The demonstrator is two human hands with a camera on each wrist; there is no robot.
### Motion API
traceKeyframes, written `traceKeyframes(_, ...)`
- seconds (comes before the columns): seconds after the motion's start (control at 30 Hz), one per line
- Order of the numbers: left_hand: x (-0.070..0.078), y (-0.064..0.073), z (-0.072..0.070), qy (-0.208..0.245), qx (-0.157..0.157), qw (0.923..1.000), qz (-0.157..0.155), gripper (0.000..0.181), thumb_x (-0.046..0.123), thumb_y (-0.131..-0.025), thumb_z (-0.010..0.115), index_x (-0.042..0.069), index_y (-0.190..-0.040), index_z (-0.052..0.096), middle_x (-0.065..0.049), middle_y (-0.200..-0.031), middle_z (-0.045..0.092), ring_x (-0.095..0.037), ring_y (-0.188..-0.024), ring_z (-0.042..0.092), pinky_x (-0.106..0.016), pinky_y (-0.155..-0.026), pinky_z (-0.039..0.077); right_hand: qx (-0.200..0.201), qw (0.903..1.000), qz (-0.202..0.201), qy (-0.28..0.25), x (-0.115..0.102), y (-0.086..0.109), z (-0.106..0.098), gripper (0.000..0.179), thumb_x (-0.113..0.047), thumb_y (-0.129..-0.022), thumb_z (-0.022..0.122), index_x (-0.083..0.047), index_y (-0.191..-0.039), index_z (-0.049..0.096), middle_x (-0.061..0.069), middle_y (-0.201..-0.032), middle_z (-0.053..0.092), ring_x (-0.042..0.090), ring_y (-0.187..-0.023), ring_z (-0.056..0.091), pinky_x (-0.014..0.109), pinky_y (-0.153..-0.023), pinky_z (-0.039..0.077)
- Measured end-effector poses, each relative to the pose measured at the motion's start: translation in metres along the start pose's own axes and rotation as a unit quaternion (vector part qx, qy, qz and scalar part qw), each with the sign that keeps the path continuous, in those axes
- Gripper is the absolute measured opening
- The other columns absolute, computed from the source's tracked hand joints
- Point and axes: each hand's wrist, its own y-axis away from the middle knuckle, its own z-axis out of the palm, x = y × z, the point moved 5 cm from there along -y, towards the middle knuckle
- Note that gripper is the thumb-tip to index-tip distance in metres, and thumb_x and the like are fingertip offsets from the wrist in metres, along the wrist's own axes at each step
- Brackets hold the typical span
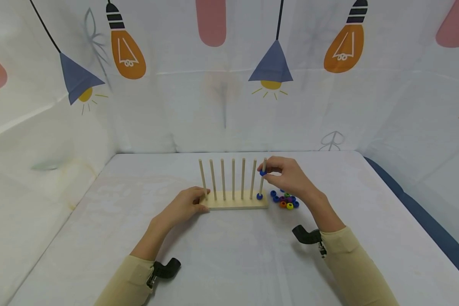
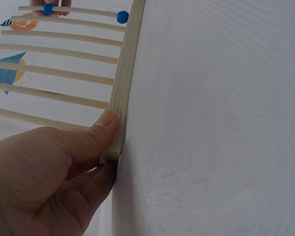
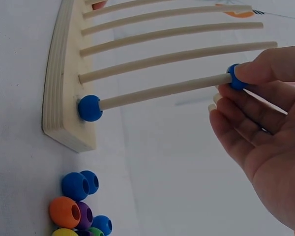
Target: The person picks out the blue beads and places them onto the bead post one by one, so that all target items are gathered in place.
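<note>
A pale wooden peg board with several upright pegs stands on the table. My left hand grips its left end, thumb on the front edge, as the left wrist view also shows. At the rightmost peg, my right hand pinches a blue bead between thumb and fingers. That bead is threaded on the upper part of the peg. A second blue bead sits at the foot of the same peg, against the board. The other pegs carry no beads.
Right of the board lies a small pile of loose beads: blue, orange, yellow, purple and green. A white cloth covers the table. Behind it hangs a white curtain printed with lamps and bulbs.
</note>
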Motion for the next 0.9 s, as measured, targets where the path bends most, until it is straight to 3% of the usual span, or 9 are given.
traceKeyframes(0.63, -0.002, -0.002, 0.002, -0.010, 0.000, 0.9999, 0.003, 0.054, 0.020, -0.087, 0.077, 0.008, -0.136, 0.060, -0.008, -0.141, 0.059, -0.028, -0.133, 0.053, -0.045, -0.106, 0.047, -0.043, 0.9987, 0.021, 0.017, 0.008, -0.001, 0.008, 0.017, -0.002, -0.088, 0.064, -0.009, -0.102, 0.072, 0.008, -0.101, 0.071, 0.021, -0.093, 0.064, 0.050, -0.098, 0.054)
traceKeyframes(0.9, -0.003, -0.002, 0.002, -0.001, 0.000, 1.0000, -0.002, 0.055, 0.019, -0.086, 0.077, 0.007, -0.137, 0.059, -0.008, -0.139, 0.060, -0.027, -0.130, 0.055, -0.044, -0.104, 0.048, -0.069, 0.9955, 0.051, 0.040, 0.013, -0.002, 0.013, 0.018, -0.003, -0.089, 0.065, -0.010, -0.104, 0.072, 0.006, -0.099, 0.070, 0.021, -0.095, 0.064, 0.048, -0.096, 0.055)
